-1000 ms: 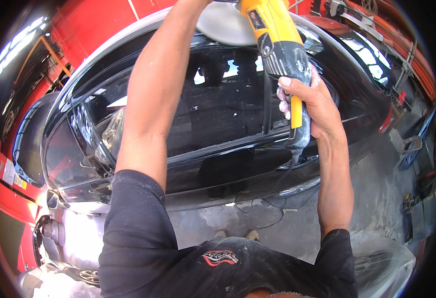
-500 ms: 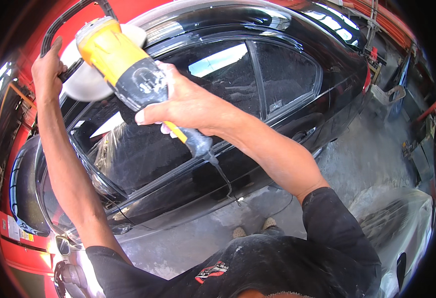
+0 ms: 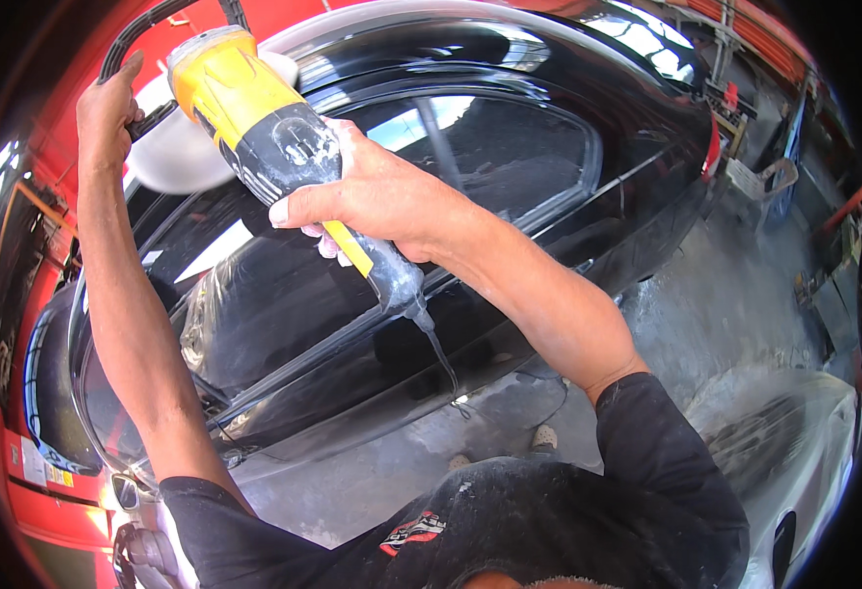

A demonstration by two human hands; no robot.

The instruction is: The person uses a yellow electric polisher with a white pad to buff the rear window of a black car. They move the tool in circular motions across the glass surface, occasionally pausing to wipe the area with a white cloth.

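Both my hands hold a yellow and black car polisher (image 3: 254, 108) above the side of a black car (image 3: 637, 196). My left hand (image 3: 107, 113) is closed around the polisher's looped black front handle (image 3: 122, 47). My right hand (image 3: 372, 191) wraps the dust-smeared body, thumb on top. The round white polishing pad (image 3: 181, 157) looks blurred and lies over the car's roof area; the polisher hides part of it, so I cannot tell how it touches the paint. A power cord (image 3: 441, 353) hangs from the polisher's rear end toward the floor.
A car under clear plastic sheeting (image 3: 775, 442) stands close at my right. The grey concrete floor (image 3: 686, 285) runs between the cars. A red wall (image 3: 48, 510) is at the left. Shelving with a light crate (image 3: 765, 182) stands at the far right.
The polisher and both hands have shifted slightly to the right. My view has moved a little too, and the car's windows look more blurred.
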